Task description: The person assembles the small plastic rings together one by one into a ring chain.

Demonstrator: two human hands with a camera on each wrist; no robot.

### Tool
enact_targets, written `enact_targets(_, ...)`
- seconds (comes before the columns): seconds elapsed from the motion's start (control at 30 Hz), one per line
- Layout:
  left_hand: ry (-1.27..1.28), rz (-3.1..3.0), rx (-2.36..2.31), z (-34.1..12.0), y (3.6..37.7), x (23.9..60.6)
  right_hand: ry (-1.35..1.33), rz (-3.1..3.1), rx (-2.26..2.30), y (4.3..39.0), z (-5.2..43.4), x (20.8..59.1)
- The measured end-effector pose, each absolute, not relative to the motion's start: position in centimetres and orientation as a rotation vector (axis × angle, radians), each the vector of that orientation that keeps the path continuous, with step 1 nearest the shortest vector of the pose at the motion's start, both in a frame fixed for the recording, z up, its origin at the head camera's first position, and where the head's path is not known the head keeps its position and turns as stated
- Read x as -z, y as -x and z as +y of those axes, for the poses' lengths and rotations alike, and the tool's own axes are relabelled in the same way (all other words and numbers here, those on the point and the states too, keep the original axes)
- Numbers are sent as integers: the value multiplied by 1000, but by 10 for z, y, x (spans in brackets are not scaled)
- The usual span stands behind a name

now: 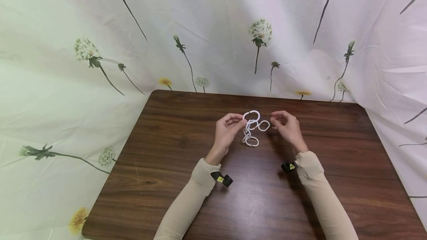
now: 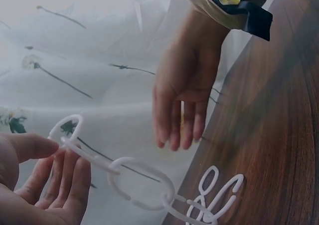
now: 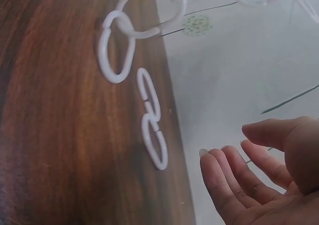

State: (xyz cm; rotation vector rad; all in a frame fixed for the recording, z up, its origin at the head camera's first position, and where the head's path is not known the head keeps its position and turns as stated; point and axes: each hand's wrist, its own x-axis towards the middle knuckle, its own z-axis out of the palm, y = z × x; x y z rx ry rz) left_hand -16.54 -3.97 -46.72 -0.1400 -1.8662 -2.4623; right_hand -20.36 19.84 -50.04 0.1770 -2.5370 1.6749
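Note:
My left hand (image 1: 227,130) pinches the end of a chain of white plastic links (image 2: 93,159) between thumb and fingers. Several open-sided oval links hang linked below it, and the lower end reaches down to the table. To the right, my right hand (image 1: 288,127) is held apart from the chain, its fingers loosely bent and nothing in them. Between the two hands, in the head view, a white ring-like link (image 1: 264,130) shows beside the chain. In the right wrist view, two more white links (image 3: 156,105) lie on the table, overlapping or joined; I cannot tell which.
The dark wood-grain table (image 1: 160,151) extends under both arms. A white cloth with printed dandelions (image 1: 213,29) hangs behind its far edge and along its sides. Each wrist wears a black strap (image 1: 221,179) with a yellow mark.

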Motion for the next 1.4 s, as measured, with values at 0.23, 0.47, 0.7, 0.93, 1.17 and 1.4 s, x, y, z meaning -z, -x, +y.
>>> enact_targets(0.23, 121, -1893, 2436, -40, 166, 469, -122, -2608, -1672, 211, 198, 518)
enact_targets(0.47, 106, -1897, 2432, -41, 165, 470, -109, -2674, -1613, 216, 200, 532)
enact_targets(0.7, 110, -1878, 2446, -41, 165, 473, -53, -2690, -1532, 218, 198, 538)
enact_targets(0.93, 117, -1841, 2464, -42, 167, 474, -38, -2738, -1478, 221, 196, 540)
enact_targets(1.17, 108, -1831, 2473, -41, 169, 476, -20, -2740, -1463, 223, 192, 540)
enact_targets(1.4, 114, -1815, 2510, -40, 169, 479, 5, -2786, -1388, 225, 189, 543)
